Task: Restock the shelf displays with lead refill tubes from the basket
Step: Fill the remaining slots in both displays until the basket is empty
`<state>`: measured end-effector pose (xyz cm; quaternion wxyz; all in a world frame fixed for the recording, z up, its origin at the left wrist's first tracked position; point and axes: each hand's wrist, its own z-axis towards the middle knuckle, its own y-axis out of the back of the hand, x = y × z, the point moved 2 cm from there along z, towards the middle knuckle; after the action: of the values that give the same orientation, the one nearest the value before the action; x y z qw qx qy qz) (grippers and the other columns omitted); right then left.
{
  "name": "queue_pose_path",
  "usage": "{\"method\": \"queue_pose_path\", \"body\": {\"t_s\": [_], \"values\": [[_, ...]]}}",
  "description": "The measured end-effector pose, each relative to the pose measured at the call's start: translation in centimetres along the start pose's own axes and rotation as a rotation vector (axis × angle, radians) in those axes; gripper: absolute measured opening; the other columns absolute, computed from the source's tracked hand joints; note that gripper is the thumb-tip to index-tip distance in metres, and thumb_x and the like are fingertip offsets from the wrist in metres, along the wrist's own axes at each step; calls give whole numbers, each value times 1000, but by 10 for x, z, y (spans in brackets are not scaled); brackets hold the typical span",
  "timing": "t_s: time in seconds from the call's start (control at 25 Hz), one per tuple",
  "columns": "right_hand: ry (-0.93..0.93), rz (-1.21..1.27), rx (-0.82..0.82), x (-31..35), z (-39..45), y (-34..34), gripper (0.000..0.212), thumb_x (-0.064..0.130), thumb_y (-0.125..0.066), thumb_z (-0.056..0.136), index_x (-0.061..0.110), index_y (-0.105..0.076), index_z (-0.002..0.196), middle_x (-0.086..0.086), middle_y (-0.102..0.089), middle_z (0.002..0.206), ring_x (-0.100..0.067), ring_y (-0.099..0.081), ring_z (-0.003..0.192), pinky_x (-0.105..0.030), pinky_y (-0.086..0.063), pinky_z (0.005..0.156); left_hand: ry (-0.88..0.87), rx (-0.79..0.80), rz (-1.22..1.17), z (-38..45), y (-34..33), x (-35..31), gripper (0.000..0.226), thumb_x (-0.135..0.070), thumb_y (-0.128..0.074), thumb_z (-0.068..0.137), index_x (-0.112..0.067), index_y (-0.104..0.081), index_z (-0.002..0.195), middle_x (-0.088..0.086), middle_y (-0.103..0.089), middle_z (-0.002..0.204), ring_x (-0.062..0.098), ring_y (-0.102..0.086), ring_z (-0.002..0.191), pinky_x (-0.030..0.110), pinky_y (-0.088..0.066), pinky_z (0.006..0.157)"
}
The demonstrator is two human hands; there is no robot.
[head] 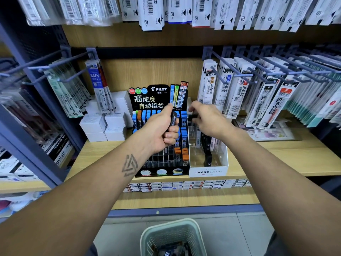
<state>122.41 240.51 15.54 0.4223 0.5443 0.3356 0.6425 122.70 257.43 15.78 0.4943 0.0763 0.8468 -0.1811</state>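
Observation:
My left hand (164, 129) grips a bunch of black lead refill tubes (173, 120) in front of the black Pilot display (147, 100), which holds blue and orange tubes. My right hand (206, 118) reaches over the clear-and-white MONO display (208, 171), fingers curled around a small dark tube that is mostly hidden. One black tube (208, 160) stands in that display's front row. The pale green basket (147, 237) sits on the floor below, with dark tubes (173, 250) inside.
White boxes (103, 124) are stacked left of the Pilot display. Packaged pen refills (258, 97) hang on hooks to the right, more (70, 93) to the left and above. The wooden shelf (295, 159) has bare room at the right front.

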Motion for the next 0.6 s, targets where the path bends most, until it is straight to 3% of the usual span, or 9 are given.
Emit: {"method": "queue_pose_path", "body": {"t_s": [0.2,0.32,0.44,0.52,0.6], "values": [[17,-5,-38,-2,1,-1,24,3,-61,95,20,-66,111,0,-65,102,-18,-63,94,-35,-55,91,0,9,12,-1,1,1,49,-58,-43,101,-14,-49,79,-2,-34,55,10,-22,41,19,-16,33],[2,50,-113,-1,0,3,20,5,-62,96,17,-71,108,5,-66,97,-13,-62,91,-29,-53,90,10,33,22,-2,-1,3,51,-59,-41,102,-14,-49,78,-2,-34,55,10,-22,41,18,-15,34],[-62,529,-158,10,-6,11,7,14,-68,94,17,-74,97,4,-72,87,-10,-65,79,-30,-54,78,16,61,25,-2,-6,7,54,-60,-37,102,-13,-51,79,-1,-33,54,9,-22,39,16,-14,33],[-100,858,-9,17,-15,14,12,23,-71,93,14,-76,99,-6,-75,93,-12,-66,77,-31,-52,73,29,68,33,-3,-11,10,55,-59,-35,103,-12,-50,79,0,-33,55,9,-22,38,15,-14,34],[-67,866,121,20,-26,14,19,24,-78,87,11,-77,100,-12,-75,95,-16,-65,79,-33,-49,74,60,61,18,-5,-17,13,52,-59,-33,104,-13,-49,86,1,-32,55,9,-21,39,14,-14,35]]}}
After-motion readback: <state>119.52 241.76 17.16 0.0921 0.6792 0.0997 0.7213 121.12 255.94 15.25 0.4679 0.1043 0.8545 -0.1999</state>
